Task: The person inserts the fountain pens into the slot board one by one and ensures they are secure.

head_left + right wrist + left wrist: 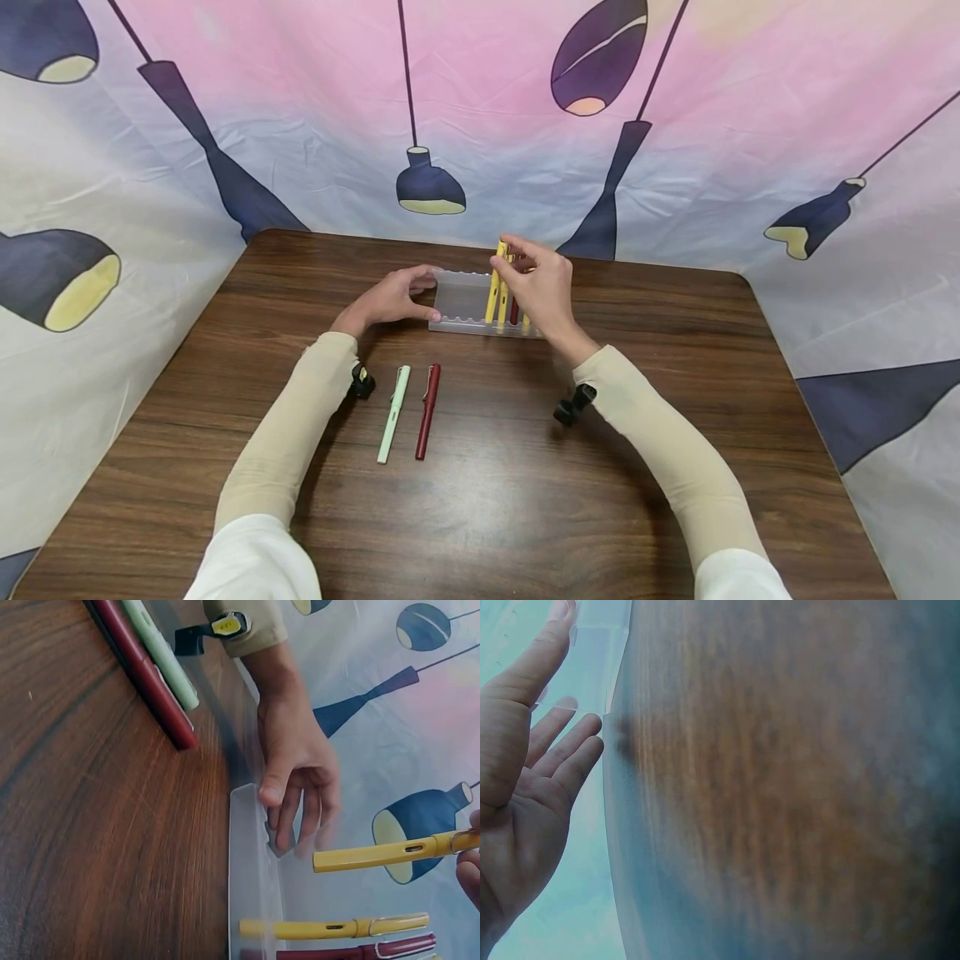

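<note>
Yellow pen (492,302) is pinched nearly upright in the barely parted right grip (543,287), its barrel hanging below, over the clear rack (461,300) near the far edge of the counter (525,492). The left grip (386,299), spread wide, holds the rack's left end. A pale green pen (393,418) and dark red pen (427,414) lie farther from that edge.

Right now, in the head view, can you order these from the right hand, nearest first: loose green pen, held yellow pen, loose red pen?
1. Held yellow pen: pinched by the right hand.
2. Loose red pen: on the table, lower left of that hand.
3. Loose green pen: just left of the red pen.
</note>
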A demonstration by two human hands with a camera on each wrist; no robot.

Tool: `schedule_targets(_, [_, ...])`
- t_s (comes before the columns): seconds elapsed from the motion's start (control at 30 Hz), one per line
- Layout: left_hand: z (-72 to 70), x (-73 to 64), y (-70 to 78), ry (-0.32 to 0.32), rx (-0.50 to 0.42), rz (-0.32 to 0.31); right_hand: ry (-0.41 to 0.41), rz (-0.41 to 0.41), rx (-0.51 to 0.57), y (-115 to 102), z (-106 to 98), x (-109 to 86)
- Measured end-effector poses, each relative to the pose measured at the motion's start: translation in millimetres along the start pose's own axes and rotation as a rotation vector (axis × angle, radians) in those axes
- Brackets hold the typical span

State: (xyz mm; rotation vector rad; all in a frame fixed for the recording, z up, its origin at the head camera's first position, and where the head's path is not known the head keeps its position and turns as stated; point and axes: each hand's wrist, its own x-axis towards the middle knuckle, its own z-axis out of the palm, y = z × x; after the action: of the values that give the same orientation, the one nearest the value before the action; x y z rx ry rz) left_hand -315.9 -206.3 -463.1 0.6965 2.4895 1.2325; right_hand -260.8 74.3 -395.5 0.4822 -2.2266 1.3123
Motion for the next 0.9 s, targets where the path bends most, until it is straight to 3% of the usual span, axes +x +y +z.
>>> schedule_targets(0.33, [-0.4, -0.2, 4.2, -0.001, -0.004, -0.020, 0.045, -0.048, -0.033, 13.6, 13.0, -0.6])
schedule_targets(0.9, [-1.0, 1.2, 0.7, -0.005, -0.007, -0.025, 0.025, -0.057, -0.059, 30.2, 24.4, -8.8])
